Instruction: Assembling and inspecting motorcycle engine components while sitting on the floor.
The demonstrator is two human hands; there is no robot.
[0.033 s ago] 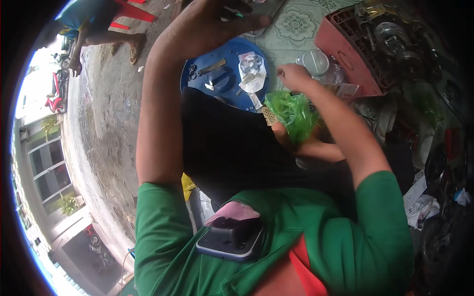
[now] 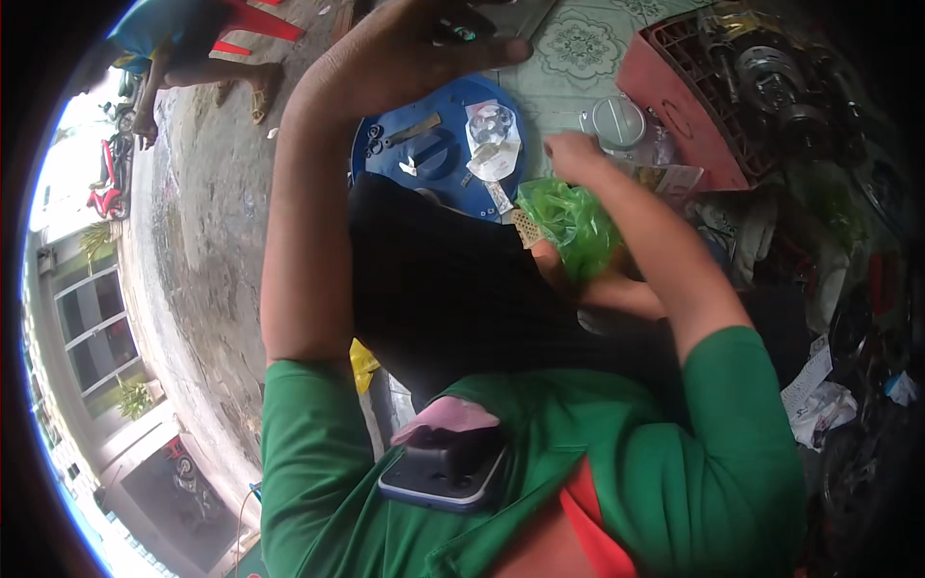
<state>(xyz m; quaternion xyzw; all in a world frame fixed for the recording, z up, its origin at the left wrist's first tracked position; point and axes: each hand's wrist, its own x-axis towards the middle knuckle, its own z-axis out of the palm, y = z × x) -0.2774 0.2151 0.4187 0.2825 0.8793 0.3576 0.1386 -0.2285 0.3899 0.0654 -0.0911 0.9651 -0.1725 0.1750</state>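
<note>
My left hand (image 2: pixel 405 63) is raised high and close to the camera, partly cut off by the upper edge. Its thumb stretches to the right, apart from the fingers, and nothing shows in its grasp. Farther right, my right hand (image 2: pixel 575 156) is curled closed beside a clear jar with a pale round lid (image 2: pixel 618 122); whatever its fingers hold is hidden. Just below it, a crumpled green plastic bag (image 2: pixel 575 226) lies over my bare lower leg, by a tan perforated sandal (image 2: pixel 527 228). A round blue tray (image 2: pixel 448 96) holds white paper (image 2: pixel 493 144) with small parts.
A red plastic crate (image 2: pixel 665 106) stands right of the jar, with greasy metal machine parts (image 2: pixel 771 82) beside it. A phone with a black mount (image 2: pixel 448 472) rests on my chest. Another person's leg (image 2: pixel 217 75) and a red plastic stool (image 2: pixel 265 24) are at the upper left.
My forearms and the phone on my chest have shifted very slightly. Both hands keep nearly the same pose, and the bag and tray look the same.
</note>
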